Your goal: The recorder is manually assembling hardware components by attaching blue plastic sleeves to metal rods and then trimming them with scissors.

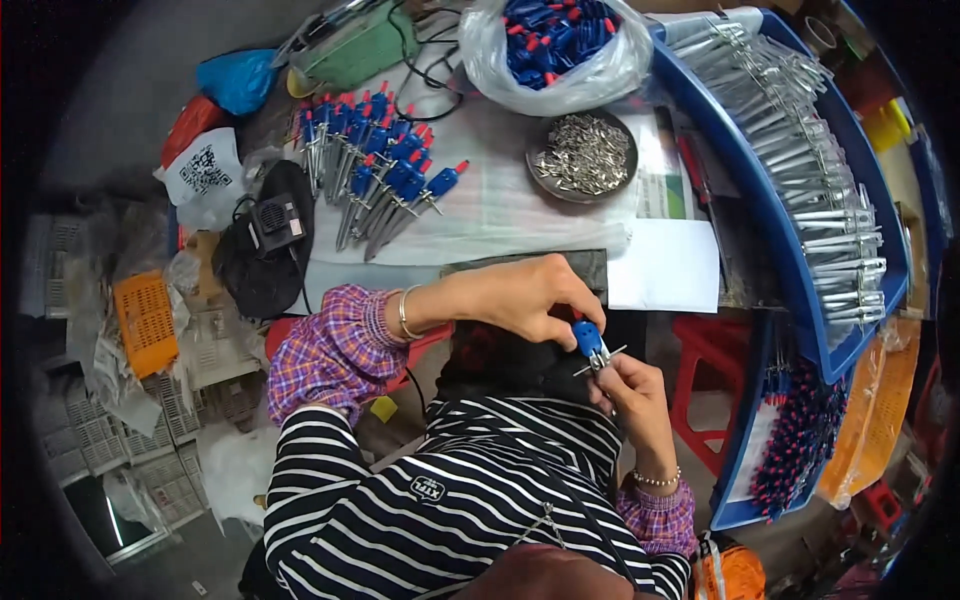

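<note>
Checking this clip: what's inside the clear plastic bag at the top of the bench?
The bag holds a heap of blue pieces with red tips. The top layer hides whatever lies beneath.

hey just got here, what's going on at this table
A seated person holds a blue-and-metal piece over their lap: the right hand holds its metal part, and the left hand seems to pinch its blue end. On the table, similar pieces lie grouped near a dark bowl of small metal parts. Metal pieces fill a blue tray at right.
</note>
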Demonstrator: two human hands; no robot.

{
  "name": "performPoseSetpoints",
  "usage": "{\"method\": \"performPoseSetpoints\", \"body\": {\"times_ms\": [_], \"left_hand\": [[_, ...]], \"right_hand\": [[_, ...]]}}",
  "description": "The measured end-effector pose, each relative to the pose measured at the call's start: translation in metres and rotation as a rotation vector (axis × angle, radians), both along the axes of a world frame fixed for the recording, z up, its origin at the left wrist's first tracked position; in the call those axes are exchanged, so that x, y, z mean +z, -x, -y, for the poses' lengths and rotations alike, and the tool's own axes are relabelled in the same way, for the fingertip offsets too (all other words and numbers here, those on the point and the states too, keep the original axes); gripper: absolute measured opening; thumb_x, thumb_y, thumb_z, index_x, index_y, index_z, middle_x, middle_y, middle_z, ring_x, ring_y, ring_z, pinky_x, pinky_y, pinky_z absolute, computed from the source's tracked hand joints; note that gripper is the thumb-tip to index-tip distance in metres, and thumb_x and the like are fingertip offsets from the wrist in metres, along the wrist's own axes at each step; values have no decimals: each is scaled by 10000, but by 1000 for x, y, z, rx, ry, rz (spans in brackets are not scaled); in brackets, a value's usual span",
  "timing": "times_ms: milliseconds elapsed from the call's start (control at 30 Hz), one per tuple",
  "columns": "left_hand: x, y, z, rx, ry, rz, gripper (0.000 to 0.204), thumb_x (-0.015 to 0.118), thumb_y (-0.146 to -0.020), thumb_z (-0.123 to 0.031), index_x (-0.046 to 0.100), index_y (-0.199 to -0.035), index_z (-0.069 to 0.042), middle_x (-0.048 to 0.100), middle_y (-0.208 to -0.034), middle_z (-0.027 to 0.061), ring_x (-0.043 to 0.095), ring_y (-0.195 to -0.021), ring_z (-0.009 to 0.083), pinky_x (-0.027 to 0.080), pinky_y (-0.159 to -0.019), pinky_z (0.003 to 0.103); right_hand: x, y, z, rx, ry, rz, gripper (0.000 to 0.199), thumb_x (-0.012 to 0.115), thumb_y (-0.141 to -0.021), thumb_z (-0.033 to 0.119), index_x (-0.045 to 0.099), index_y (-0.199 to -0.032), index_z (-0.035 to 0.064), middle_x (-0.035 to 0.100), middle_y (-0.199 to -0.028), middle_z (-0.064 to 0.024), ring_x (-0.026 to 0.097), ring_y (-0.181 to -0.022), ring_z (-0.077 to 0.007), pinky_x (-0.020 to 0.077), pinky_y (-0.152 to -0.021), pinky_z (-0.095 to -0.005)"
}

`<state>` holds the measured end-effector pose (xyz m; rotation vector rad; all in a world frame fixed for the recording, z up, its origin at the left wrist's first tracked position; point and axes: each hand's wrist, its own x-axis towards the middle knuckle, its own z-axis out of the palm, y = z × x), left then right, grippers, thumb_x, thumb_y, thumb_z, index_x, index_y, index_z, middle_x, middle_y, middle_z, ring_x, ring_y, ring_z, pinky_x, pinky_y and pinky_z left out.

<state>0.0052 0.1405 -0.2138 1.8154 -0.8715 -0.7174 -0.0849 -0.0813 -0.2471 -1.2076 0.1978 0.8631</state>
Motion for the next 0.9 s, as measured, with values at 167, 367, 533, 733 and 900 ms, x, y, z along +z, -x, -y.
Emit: {"method": "performPoseSetpoints", "body": {"times_ms": [167,367,533,733,900], "left_hand": [[-1,6,-1,49,-7,11,303,718,-667,-43,657,-961,0,681,-831,125,646,-679,255,501,-609,307],[-2,11,-4,51,-27,-20,316,735,-647,-41,672,-956,-16,678,-790,126,652,-654,253,505,-607,306],[2,10,-1,79,-104,-76,320,742,-644,-41,674,-955,-13,680,-784,118,662,-665,240,504,-611,303],[4,3,-1,32,-48,17,297,748,-685,-94,677,-960,-10,680,-799,118,651,-650,233,489,-577,298],[-6,13,-5,54,-26,-17,288,748,-702,-121,675,-955,-4,677,-782,119,653,-641,231,487,-567,291]], "right_hand": [[4,-2,-6,-37,-24,-23,147,537,-898,87,592,-789,4,546,-641,9,414,-510,-25,276,-452,-168],[2,-7,-7,66,9,-10,216,551,-901,140,578,-721,25,519,-611,43,408,-508,-20,292,-454,-182],[-1,-4,-7,39,-56,-9,188,549,-919,150,598,-795,18,532,-642,39,409,-522,-11,290,-457,-165],[-1,-6,-3,54,-136,-45,187,540,-943,162,593,-854,6,518,-665,36,394,-535,-7,283,-462,-153],[-5,-3,-4,72,-150,-61,196,533,-947,164,595,-866,-4,509,-658,31,388,-538,-14,289,-465,-160]]}}
